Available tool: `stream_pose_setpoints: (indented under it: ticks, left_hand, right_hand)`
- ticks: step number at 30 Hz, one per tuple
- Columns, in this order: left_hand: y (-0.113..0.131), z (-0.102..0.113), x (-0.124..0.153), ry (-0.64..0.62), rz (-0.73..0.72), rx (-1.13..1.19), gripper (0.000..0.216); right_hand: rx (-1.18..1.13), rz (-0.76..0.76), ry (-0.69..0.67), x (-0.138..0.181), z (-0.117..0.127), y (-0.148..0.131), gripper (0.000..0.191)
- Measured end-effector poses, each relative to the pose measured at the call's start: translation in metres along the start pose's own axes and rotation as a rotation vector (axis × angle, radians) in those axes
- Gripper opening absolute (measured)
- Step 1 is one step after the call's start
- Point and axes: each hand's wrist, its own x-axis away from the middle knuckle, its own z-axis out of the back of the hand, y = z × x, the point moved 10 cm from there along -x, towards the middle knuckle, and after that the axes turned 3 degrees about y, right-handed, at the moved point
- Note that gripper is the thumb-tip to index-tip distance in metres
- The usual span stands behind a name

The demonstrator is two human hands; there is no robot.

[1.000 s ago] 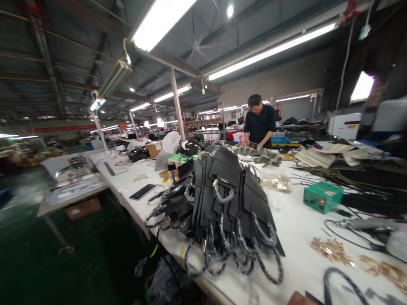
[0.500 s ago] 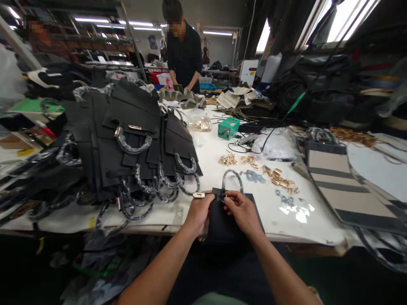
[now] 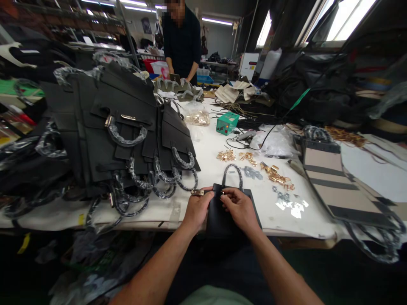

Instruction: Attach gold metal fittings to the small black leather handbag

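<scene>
Black bag (image 3: 217, 216) at counter (image 3: 208, 148) edge, five o'clock of view; handle (image 3: 232, 165) on, gold clasp (image 3: 197, 192) at bag's ten o'clock; small gold piece (image 3: 222, 193) apparently unfixed, further work unclear; my left hand (image 3: 197, 212) grasping bag side; my right hand (image 3: 241, 208) pinching small gold piece; forearms (image 3: 162, 258) angled in from seven and five o'clock

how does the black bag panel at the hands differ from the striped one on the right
Colour: the black bag panel is plain, while the striped bag panel is beige with dark bands. Handling: the left hand and right hand are on the black bag panel; the striped bag panel lies untouched on the worktable. Shared: both have a dark looped handle at the far end.
</scene>
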Motion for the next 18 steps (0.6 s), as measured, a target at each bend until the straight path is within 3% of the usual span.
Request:
stream_pose_setpoints:
  ticks: [8,18]
  left_hand:
    - [0.004,-0.005,0.002,-0.044,0.002,0.071,0.038]
    - [0.013,0.001,0.001,0.002,-0.03,-0.055,0.033]
  right_hand:
    - [0.225,0.091,0.065,0.003,0.0,-0.022,0.02]
    - [0.19,0.014,-0.008,-0.003,-0.006,-0.023,0.019]
